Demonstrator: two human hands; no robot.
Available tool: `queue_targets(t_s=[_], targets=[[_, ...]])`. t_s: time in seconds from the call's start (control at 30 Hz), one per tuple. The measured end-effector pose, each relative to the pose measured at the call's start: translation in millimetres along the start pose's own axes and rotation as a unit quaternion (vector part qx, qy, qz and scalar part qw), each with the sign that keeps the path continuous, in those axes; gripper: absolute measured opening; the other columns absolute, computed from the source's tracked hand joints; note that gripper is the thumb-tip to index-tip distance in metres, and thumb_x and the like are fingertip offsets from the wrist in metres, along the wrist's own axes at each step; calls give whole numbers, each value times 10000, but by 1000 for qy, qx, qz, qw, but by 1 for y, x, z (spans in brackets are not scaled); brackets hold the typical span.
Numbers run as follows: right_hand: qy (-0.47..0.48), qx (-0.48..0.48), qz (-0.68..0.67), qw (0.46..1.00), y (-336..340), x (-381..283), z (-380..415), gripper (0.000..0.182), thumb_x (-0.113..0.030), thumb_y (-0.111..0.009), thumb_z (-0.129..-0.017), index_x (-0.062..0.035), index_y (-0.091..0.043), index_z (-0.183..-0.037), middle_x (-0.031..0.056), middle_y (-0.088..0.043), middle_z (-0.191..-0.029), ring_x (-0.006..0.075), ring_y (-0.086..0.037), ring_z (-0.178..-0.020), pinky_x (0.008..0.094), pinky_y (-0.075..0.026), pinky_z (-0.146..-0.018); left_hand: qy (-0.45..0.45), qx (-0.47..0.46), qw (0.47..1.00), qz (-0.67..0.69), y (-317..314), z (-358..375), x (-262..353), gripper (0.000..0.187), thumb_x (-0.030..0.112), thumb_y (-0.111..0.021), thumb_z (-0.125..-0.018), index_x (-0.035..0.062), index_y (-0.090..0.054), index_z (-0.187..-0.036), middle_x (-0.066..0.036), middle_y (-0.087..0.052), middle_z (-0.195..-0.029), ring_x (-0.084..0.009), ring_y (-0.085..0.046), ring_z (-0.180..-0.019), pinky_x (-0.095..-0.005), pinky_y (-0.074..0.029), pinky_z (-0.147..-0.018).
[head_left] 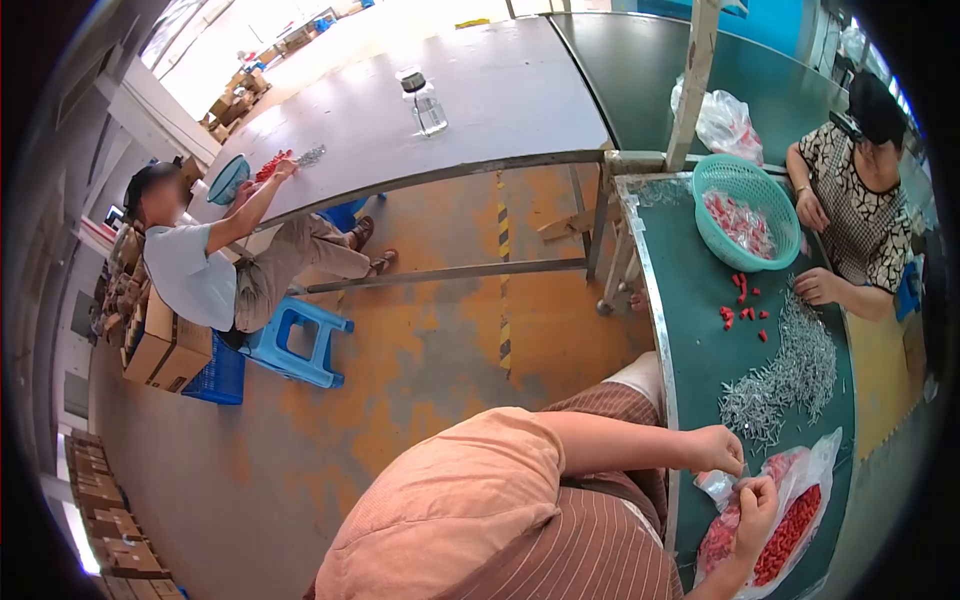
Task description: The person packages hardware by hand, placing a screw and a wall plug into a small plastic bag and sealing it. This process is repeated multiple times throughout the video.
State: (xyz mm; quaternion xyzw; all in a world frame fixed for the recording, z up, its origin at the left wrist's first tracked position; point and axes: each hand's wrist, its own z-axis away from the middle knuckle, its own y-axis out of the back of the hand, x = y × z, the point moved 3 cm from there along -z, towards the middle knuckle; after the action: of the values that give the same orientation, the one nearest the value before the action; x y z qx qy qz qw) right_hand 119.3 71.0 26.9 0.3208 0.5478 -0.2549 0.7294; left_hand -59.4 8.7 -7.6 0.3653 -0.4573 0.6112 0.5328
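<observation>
My left hand (714,450) is over the near edge of the green-topped table, its fingers closed together. Just below it in the view, my right hand (757,512) is pinched, close to the left fingertips. Anything between the fingers of either hand is too small to make out. Under and beside my right hand lies a clear plastic bag (826,455) of small red plastic pieces (792,535). A small crumpled clear bag (715,486) lies between my hands and the table edge. Close to my left hand spreads a pile of silvery screw-like pieces (785,385).
Across the green table (690,330), a co-worker (860,200) handles pieces beside a turquoise basket (745,215) of small packets. Loose red pieces (742,312) lie nearby. Another person (195,265) works at the grey table (480,90), which bears a bottle (424,105). A blue stool (300,340) stands behind.
</observation>
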Motion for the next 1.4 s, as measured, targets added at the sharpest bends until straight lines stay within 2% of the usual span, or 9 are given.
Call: queue_targets(t_s=[0.4, 0.43, 0.5, 0.6, 0.7, 0.87, 1.3, 1.33, 1.4], targets=[[-30, -24, 63, 997, 4, -4, -9, 39, 6, -530, -856, 1, -550, -889, 72, -620, -815, 108, -575, -709, 239, -461, -651, 4, 6, 999, -40, 6, 0, -1, 206, 231, -703, -786, 61, -724, -900, -33, -637, -703, -120, -510, -495, -276, -395, -427], [97, 81, 232, 964, 6, -13, -10, 39, 3, -541, -863, 8, -557, -899, 67, -615, -806, 113, -567, -697, 244, -456, -637, 6, 15, 999, -40, 6, -1, 0, 203, 229, -702, -787, 59, -721, -896, -32, -640, -709, -124, -524, -515, -283, -411, -443], [322, 279, 522, 739, -12, -33, 5, 47, -4, -563, -879, 21, -571, -918, 56, -606, -789, 123, -552, -673, 252, -447, -611, 13, 30, 999, -41, 5, -4, 0, 196, 223, -701, -788, 55, -715, -888, -30, -647, -722, -133, -551, -555, -297, -443, -477], [213, 275, 357, 867, -17, -39, 21, 104, -17, -585, -892, 30, -571, -984, 73, -591, -852, 160, -539, -711, 280, -445, -635, -61, 54, 996, -44, -3, -21, -19, 207, 217, -715, -779, 38, -700, -884, -58, -661, -745, -157, -596, -626, -325, -484, -559], [28, 116, 354, 928, -35, -69, 32, 273, -273, -615, -947, -50, -678, -1092, 195, -659, -1079, 283, -609, -1001, 390, -449, -902, -148, 67, 978, -129, -14, -11, -8, 193, 187, -716, -771, 32, -686, -883, -104, -666, -766, -207, -631, -675, -343, -496, -623], [108, 123, 381, 910, -36, -71, 31, 294, -255, -629, -937, 33, -686, -915, 172, -667, -878, 298, -622, -818, 385, -479, -751, -218, 81, 941, -244, -22, 5, -1, 166, 173, -681, -808, 30, -651, -888, -151, -665, -788, -347, -647, -778, -415, -493, -686], [87, 69, 333, 937, -21, -48, 39, 256, -239, -611, -953, -3, -704, -987, 151, -690, -1013, 277, -627, -927, 358, -491, -814, -131, 77, 971, -183, -29, 5, -8, 206, 187, -725, -731, 16, -688, -840, -133, -687, -807, -256, -666, -760, -363, -516, -667], [28, 45, 148, 987, 14, 53, 2, 159, -15, -577, -897, 24, -547, -1047, 103, -564, -965, 185, -525, -789, 304, -445, -688, -107, 70, 981, -147, -29, 2, -10, 211, 194, -725, -734, 18, -692, -846, -123, -688, -807, -240, -663, -756, -352, -517, -666], [44, 76, 185, 979, 27, 52, 8, 168, -13, -576, -898, 21, -549, -1060, 113, -566, -976, 198, -532, -809, 308, -451, -709, -58, 57, 994, -74, -30, -3, -18, 221, 206, -725, -739, 21, -700, -858, -105, -688, -806, -207, -657, -747, -332, -518, -664]])
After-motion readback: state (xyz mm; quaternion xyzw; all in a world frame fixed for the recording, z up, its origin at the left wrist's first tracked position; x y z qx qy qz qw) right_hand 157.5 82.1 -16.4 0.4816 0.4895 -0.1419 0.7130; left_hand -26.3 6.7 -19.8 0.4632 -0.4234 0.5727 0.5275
